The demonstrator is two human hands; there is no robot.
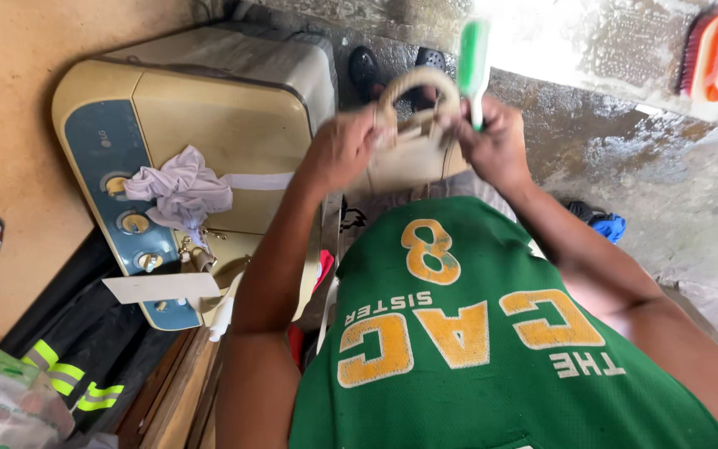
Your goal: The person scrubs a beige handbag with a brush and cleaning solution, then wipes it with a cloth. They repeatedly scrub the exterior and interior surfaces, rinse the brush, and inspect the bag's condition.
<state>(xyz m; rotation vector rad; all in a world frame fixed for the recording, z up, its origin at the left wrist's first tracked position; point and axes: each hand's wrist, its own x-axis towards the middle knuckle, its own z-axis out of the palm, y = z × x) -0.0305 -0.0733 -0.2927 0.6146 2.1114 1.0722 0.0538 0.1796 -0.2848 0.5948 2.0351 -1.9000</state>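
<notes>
Head view: both hands' grip clasps a beige handbag [405,162], handle arched, blurred.

Two hands: left hand [341,150], right hand [496,150]. One beige handbag [405,158] with single arched handle. One green-handled brush [473,62]. One red scrubbing brush [712,51] on ledge. One cream-and-blue washing machine [209,116]. One pale crumpled cloth [180,189] atop it. Two dark sandals [365,71]. One blue cloth [608,226] on floor.
</notes>
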